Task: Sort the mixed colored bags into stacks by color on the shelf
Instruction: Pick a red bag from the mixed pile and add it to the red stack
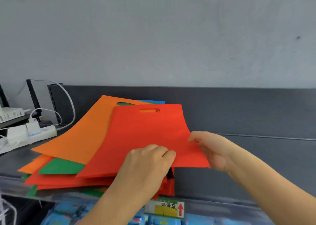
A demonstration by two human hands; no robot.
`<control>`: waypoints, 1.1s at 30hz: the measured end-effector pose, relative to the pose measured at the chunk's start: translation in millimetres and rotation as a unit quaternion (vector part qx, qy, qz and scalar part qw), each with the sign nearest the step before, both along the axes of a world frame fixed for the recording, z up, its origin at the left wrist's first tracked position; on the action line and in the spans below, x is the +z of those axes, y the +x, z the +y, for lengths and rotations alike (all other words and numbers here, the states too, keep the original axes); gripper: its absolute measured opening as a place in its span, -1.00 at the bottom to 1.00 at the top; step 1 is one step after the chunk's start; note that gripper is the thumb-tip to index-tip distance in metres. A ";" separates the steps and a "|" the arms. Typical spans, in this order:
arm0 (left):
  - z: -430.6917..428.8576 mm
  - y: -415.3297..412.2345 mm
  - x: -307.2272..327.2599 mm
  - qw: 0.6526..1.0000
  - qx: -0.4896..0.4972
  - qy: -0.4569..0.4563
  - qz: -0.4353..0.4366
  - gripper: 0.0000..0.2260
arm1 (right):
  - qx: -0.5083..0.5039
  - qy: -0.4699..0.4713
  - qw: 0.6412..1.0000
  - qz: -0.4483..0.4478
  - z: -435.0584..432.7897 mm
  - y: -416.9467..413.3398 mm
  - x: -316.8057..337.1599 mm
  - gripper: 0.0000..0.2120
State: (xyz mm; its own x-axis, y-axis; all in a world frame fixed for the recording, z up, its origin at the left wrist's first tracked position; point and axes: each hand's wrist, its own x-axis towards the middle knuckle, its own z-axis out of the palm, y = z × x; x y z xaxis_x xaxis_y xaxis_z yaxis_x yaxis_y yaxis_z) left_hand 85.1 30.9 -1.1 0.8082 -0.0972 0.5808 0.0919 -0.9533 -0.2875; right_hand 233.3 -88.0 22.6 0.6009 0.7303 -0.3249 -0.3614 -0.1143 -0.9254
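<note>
A mixed pile of flat bags lies on the dark grey shelf. On top is a red bag with a slot handle at its far end. My left hand pinches its near edge, fingers curled under it. My right hand pinches its right edge, which is lifted off the pile. Below it lie an orange bag, a green bag, more red bags and a blue bag peeking out at the back.
A white power strip with plugs and cables lies on the shelf at the left, next to a white device. A price label with a red arrow hangs on the shelf's front edge. Blue packages fill the shelf below.
</note>
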 end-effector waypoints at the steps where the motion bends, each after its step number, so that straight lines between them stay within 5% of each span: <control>1: -6.8 4.3 -5.7 1.000 -0.014 0.009 0.008 -0.72 | 0.001 -0.014 1.000 -0.013 -7.3 1.2 -2.4 -0.84; 6: -47.5 29.4 -16.7 0.996 -0.082 0.016 0.013 -0.69 | -0.032 -0.016 0.991 -0.127 -47.4 9.8 -21.9 -0.76; 11: -92.6 61.2 -8.7 0.997 -0.075 -0.003 0.031 -0.44 | -0.108 0.006 0.972 -0.207 -124.5 48.3 -22.9 -0.70; 16: -152.5 121.2 -14.1 0.994 -0.103 -0.017 0.025 -0.63 | -0.180 -0.050 0.954 -0.235 -234.5 116.2 -30.2 -0.67; 22: -231.2 190.2 -42.7 0.972 -0.158 -0.089 0.150 -0.80 | -0.199 -0.198 0.916 -0.287 -341.2 180.9 -60.7 -0.66; 27: -266.8 223.9 -64.8 0.910 -0.111 -0.274 0.292 -0.17 | -0.203 -0.307 0.868 -0.332 -399.3 227.4 -82.6 -0.53; 33: -278.0 239.4 -70.5 0.885 0.087 -0.368 0.271 -0.21 | -0.166 -0.354 0.846 -0.362 -421.2 250.3 -79.3 -0.59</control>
